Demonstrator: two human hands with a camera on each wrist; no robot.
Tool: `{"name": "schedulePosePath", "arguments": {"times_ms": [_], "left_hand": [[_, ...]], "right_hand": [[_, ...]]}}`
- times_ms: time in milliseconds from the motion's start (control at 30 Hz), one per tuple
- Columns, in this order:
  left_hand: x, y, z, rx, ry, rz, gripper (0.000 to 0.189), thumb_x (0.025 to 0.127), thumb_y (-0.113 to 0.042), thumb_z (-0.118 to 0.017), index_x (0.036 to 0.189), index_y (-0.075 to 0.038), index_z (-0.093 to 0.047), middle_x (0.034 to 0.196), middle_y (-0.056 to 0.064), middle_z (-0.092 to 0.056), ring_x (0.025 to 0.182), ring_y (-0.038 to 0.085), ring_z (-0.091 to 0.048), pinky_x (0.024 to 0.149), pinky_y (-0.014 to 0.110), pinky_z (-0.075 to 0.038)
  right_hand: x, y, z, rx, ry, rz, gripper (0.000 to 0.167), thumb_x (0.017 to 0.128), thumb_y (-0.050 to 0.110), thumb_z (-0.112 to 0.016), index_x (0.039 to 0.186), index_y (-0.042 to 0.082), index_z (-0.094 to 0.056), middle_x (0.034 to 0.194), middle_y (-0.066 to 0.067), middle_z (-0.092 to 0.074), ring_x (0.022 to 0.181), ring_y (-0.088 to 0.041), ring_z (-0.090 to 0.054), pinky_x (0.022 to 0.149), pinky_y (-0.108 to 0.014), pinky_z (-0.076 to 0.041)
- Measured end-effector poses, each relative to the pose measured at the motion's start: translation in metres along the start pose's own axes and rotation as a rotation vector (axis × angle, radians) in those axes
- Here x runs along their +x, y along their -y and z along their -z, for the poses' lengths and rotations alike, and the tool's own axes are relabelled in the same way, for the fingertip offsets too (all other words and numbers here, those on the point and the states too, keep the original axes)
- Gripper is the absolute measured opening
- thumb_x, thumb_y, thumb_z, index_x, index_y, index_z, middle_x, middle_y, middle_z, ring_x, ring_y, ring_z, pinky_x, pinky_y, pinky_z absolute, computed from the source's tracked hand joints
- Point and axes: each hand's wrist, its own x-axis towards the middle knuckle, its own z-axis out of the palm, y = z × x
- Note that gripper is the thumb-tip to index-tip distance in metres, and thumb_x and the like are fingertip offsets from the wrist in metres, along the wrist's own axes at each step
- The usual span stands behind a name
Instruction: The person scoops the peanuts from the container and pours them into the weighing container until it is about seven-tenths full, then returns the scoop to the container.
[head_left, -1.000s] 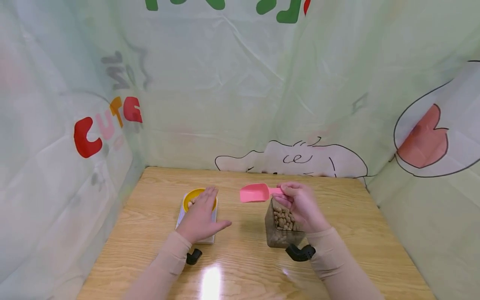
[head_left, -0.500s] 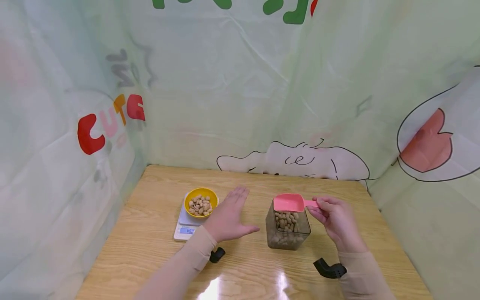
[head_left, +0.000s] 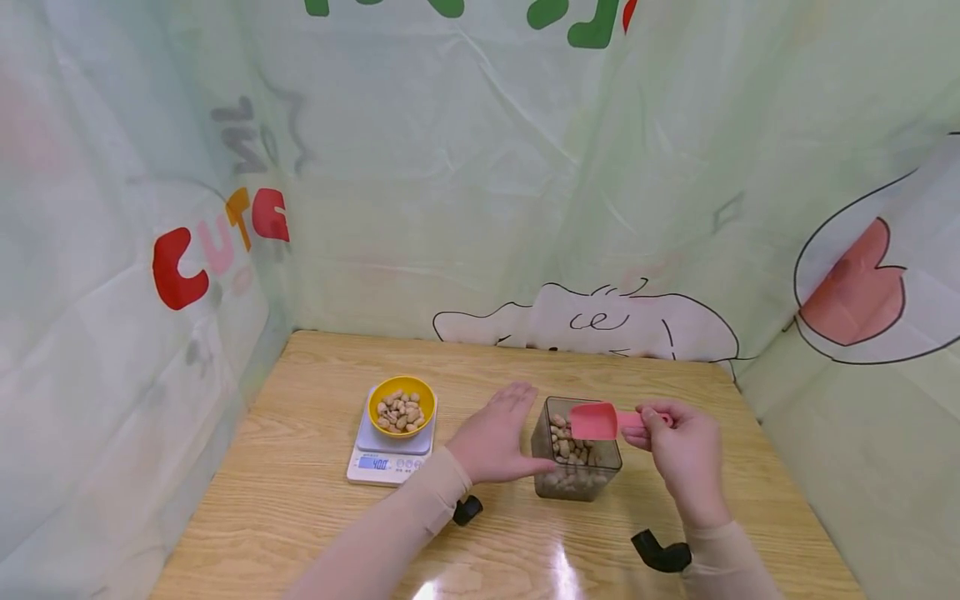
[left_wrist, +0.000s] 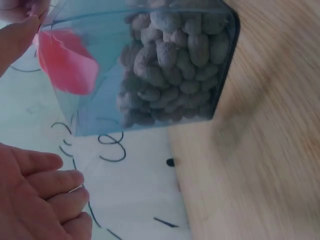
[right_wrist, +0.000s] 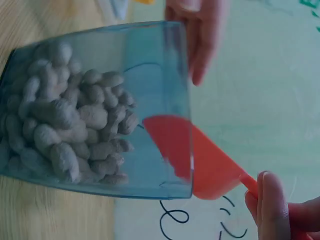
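Note:
My right hand (head_left: 684, 454) pinches the handle of a pink scoop (head_left: 594, 421), whose bowl looks empty. In the right wrist view the tip of the scoop (right_wrist: 212, 170) dips below the rim of a clear square container (right_wrist: 150, 35). Unshelled peanuts (right_wrist: 75, 120) fill its lower part, under the scoop. Beside the container's left wall my left hand (head_left: 498, 437) stretches out its fingers, thumb near the front corner. Whether it touches the container (head_left: 577, 487) cannot be told. In the left wrist view its fingers (left_wrist: 50, 185) hold nothing.
On the left, a yellow bowl (head_left: 432, 410) with peanuts stands on a white kitchen scale (head_left: 375, 475) reading about 40.0. A printed cloth (head_left: 420, 208) encloses the wooden table (head_left: 300, 417) at the back and sides. Black wrist-mounted pieces (head_left: 662, 554) hang below the wrists.
The scoop has gone right and then down into the container's mouth. My left hand has moved right from over the bowl to the container's side, uncovering the scale.

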Motion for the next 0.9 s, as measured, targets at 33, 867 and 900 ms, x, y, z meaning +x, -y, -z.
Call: {"name": "schedulePosePath", "arguments": {"times_ms": [33,867,900], "left_hand": [[0.002,-0.002,0.0,0.012,0.003,-0.01,0.116,0.091,-0.077,-0.068,0.171,-0.004,-0.025,0.179,0.014,-0.025,0.168,0.029,-0.024,0.138,0.04,-0.021],[0.021,-0.014,-0.005,0.084,0.051,0.003,0.116,0.088,-0.083,-0.066,0.168,-0.005,-0.034,0.179,0.016,-0.027,0.167,0.029,-0.028,0.136,0.04,-0.027],[0.021,-0.014,-0.005,0.082,0.052,0.004,0.116,0.088,-0.083,-0.066,0.168,-0.005,-0.034,0.179,0.016,-0.027,0.167,0.029,-0.027,0.136,0.04,-0.027]], "right_hand": [[-0.002,0.0,-0.002,-0.05,-0.019,0.047,0.025,0.108,0.004,-0.06,0.122,-0.014,-0.071,0.086,-0.015,-0.079,0.065,-0.003,-0.077,0.067,-0.022,-0.066],[-0.022,-0.005,-0.039,-0.74,-0.19,0.953,0.012,0.08,-0.016,-0.069,0.087,-0.008,-0.074,0.067,-0.02,-0.073,0.042,-0.012,-0.048,0.038,-0.034,-0.047],[-0.022,-0.004,-0.039,-0.742,-0.184,0.947,0.012,0.079,-0.016,-0.068,0.087,-0.008,-0.074,0.066,-0.019,-0.073,0.042,-0.011,-0.047,0.038,-0.033,-0.046]]}}
